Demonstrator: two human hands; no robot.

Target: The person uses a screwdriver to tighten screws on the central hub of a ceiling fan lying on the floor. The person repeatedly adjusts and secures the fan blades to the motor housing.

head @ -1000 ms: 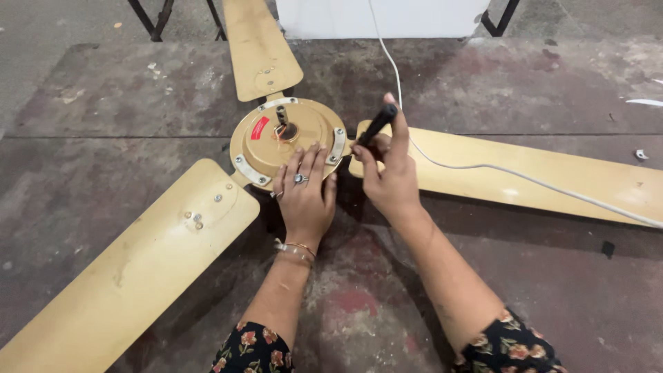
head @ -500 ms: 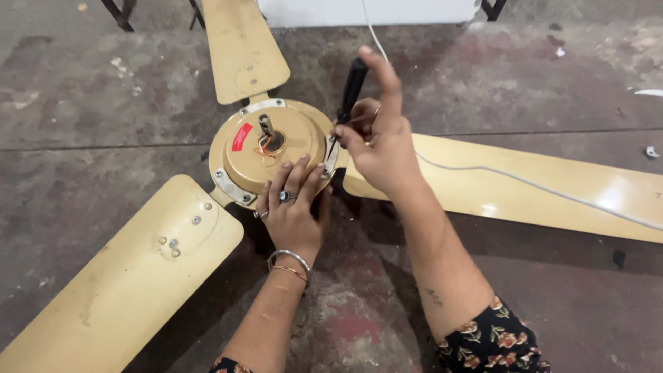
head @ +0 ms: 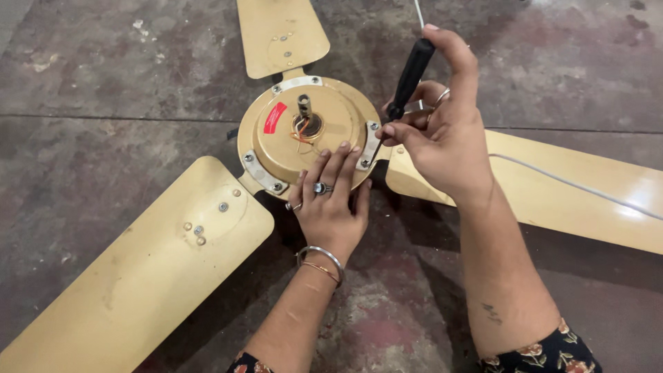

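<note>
A cream ceiling fan lies on the floor, its round motor housing [head: 290,148] facing up with a red sticker, a centre shaft and orange wires. My left hand [head: 331,204] rests flat on the housing's near edge, fingers spread, rings and bangles showing. My right hand [head: 438,124] grips a black-handled screwdriver [head: 409,72], held nearly upright. Its tip sits on a screw of the metal blade bracket [head: 368,148] at the housing's right side.
Three cream blades spread out: one at the top [head: 280,34], one at the lower left [head: 148,269], one to the right [head: 573,193]. A white cable [head: 580,183] runs across the right blade. The floor [head: 103,90] is stained concrete.
My right hand has raised the screwdriver from lying low to nearly upright and set its tip on the bracket screw. The view has moved closer; the left hand stayed on the housing.
</note>
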